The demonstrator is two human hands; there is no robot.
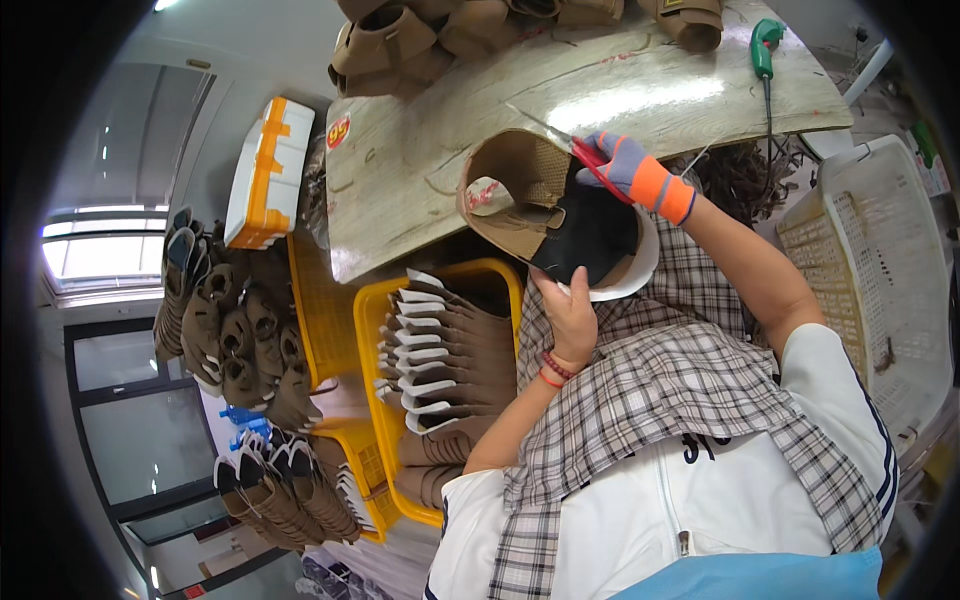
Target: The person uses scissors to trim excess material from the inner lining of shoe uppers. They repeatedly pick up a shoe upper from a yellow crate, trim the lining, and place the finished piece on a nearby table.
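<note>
A tan-brown shoe upper [500,232] with a black lining [590,240] and a white edge lies across the near edge of the table, over my lap. My bare left hand [568,315] grips its near edge, thumb on the lining. Above its right side, my right hand [622,168], in a grey and orange glove, is closed around red-handled scissors [598,165]. Their blades point to the far left, over the upper's far edge. Parts of my left fingers are hidden under the upper.
The wooden table [400,180] holds brown uppers [385,50] at its far side and a green corded hand tool [766,45] at right. A yellow crate [365,340] of stacked uppers stands at left. To my right is a white basket [850,270]; a white-orange box [268,172] stands left.
</note>
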